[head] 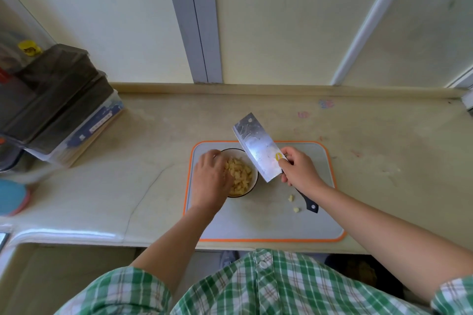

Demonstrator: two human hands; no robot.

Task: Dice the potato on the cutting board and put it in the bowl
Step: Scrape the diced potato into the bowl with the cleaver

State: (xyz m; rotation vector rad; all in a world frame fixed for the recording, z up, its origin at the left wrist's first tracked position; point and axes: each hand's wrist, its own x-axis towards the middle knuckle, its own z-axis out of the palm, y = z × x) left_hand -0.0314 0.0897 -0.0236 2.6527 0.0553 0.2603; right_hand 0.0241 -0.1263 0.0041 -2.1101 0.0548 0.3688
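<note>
A grey cutting board [268,222] with an orange rim lies on the pale bench [153,161]. On the board's far left part stands a white bowl [254,183] with a dark rim, holding a heap of diced potato [242,175]. The left hand [211,178] reaches over the bowl's left side, fingers bent down onto the dice; whether its grip pinches any pieces I cannot tell. The right hand [299,171], over the middle of the board, has its grip wrapped round the handle of a cleaver [258,149], thumb on the blade by a yellow sticker; the blade is lifted and tilted, its lower corner just beside the bowl's right rim. Two stray potato pieces [291,197] lie on the board near the black handle end. Well left of the board sit stacked storage boxes [64,110].
</note>
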